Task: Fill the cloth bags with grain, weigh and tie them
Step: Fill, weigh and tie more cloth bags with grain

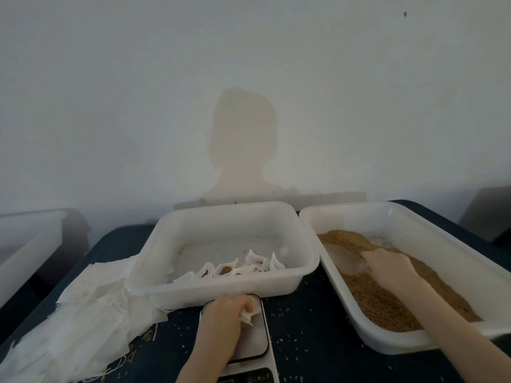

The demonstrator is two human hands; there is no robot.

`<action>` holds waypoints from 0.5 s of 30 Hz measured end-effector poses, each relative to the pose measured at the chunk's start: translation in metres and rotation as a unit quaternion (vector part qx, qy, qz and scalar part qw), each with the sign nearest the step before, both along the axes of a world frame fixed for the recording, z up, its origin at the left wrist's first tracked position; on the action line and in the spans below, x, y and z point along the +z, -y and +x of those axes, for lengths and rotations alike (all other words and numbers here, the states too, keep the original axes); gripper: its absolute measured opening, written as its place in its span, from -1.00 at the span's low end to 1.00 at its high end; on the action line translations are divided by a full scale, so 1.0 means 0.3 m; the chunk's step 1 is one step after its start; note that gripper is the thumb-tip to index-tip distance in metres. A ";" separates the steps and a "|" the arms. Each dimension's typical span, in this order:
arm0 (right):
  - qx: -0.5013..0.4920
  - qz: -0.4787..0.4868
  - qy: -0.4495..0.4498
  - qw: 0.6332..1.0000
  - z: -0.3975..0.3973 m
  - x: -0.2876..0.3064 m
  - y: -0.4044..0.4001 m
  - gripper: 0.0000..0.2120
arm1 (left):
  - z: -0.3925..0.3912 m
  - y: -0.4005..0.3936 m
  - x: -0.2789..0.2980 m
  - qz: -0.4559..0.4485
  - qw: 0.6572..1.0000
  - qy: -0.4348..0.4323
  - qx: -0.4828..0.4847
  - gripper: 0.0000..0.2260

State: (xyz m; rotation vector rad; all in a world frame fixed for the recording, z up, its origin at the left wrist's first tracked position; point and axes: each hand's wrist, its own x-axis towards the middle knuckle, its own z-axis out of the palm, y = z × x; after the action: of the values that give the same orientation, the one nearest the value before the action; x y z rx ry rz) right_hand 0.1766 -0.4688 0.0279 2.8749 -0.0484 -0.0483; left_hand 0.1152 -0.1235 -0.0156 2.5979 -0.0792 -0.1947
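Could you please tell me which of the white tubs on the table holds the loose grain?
The right tub, where the right hand digs into brown grain. The middle tub holds only a few cloth bags.

- White plastic tub (221, 288), smooth with a soft sheen.
- Second plastic tub (392, 341), same finish, holding brown grain (378, 299), coarse and matt.
- Empty bags (91, 313): thin white cloth, matt, frayed threads.
- Scale (254, 341): smooth, glossy plate.
- Tabletop (318, 335): dark, matt.
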 end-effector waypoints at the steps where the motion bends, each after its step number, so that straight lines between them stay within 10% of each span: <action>1: 0.005 -0.001 -0.031 0.999 0.001 -0.007 -0.005 -0.76 | 0.007 0.001 0.000 0.044 0.998 0.041 -0.001 -0.88; 6: -0.001 0.012 -0.022 1.000 -0.016 -0.001 -0.006 -0.71 | -0.014 -0.033 -0.025 0.106 0.977 0.173 -0.068 -0.79; 15: 0.081 0.268 0.189 0.941 -0.146 0.105 -0.291 -0.74 | -0.055 -0.183 -0.045 -0.337 0.935 0.107 -0.007 -0.76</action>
State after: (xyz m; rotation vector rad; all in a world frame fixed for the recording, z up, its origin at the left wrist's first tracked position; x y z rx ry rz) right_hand 0.1328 -0.3815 0.0594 3.3679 0.1520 0.6151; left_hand 0.0988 -0.0687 -0.0289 1.9202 -0.2034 0.1026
